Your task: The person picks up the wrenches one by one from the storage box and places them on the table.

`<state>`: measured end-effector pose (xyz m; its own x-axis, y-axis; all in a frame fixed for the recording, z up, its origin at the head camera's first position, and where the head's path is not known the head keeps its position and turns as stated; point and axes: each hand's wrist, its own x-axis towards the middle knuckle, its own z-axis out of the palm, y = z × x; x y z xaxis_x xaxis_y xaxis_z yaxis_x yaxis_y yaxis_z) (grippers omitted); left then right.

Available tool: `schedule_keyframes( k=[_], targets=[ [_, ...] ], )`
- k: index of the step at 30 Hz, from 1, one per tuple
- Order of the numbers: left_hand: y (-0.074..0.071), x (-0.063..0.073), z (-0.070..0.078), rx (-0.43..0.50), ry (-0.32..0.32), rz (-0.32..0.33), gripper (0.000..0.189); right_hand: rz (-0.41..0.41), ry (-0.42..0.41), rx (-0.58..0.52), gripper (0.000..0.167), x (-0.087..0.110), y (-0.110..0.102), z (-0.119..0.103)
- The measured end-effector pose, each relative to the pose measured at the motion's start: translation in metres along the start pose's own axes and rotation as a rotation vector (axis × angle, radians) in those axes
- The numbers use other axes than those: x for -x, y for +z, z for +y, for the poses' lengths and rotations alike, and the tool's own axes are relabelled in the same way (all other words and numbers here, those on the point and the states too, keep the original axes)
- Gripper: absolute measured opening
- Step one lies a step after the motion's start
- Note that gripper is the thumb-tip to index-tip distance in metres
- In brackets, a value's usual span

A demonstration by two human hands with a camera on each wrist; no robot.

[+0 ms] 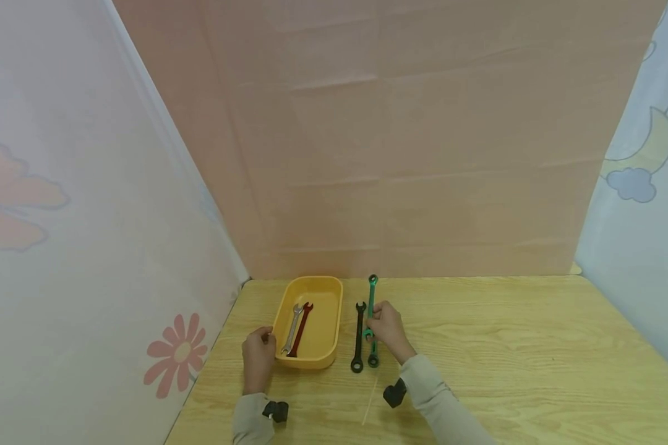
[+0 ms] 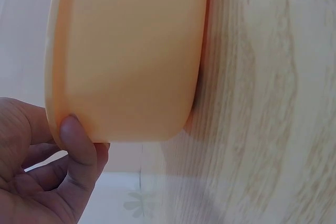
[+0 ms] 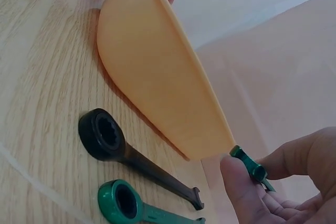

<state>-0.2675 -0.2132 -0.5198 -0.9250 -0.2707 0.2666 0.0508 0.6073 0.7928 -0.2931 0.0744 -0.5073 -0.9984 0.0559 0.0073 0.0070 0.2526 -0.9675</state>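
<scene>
A yellow plastic tray (image 1: 325, 318) stands on the table, with a silver wrench (image 1: 292, 329) and a red wrench (image 1: 301, 330) lying inside. My left hand (image 1: 258, 355) pinches its rim at the near left corner, thumb on the outer wall in the left wrist view. Between thumb and fingers, my right hand (image 1: 388, 327) holds a green combination wrench (image 1: 371, 298), raised above the table right of the tray. Below it lies a second green wrench (image 3: 119, 201), partly hidden in the head view. Alongside rests a black ratcheting wrench (image 1: 359, 337), ring end toward me.
The wooden table (image 1: 506, 346) extends to the right. A pinkish-brown cloth (image 1: 423, 154) hangs at its back edge, and a flower-printed curtain (image 1: 117, 278) borders the left. A thin pale strip (image 1: 369, 405) lies near the front.
</scene>
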Motion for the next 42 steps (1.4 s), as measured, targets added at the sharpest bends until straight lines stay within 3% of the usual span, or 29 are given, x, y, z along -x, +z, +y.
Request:
schedule_keyframes(
  k=[25, 35, 42],
  targets=[
    [-0.001, -0.003, -0.003, 0.003, -0.05, -0.026, 0.023, 0.026, 0.033, 0.064, 0.028, 0.01, -0.018, 0.025],
    [0.0, -0.003, -0.008, 0.012, -0.031, -0.019, 0.024, 0.02, 0.061, 0.087, 0.028, 0.012, -0.019, 0.039],
    [0.0, -0.003, -0.004, -0.009, -0.019, -0.002, 0.022, 0.008, 0.064, 0.134, 0.022, 0.013, -0.02, 0.047]
  ],
)
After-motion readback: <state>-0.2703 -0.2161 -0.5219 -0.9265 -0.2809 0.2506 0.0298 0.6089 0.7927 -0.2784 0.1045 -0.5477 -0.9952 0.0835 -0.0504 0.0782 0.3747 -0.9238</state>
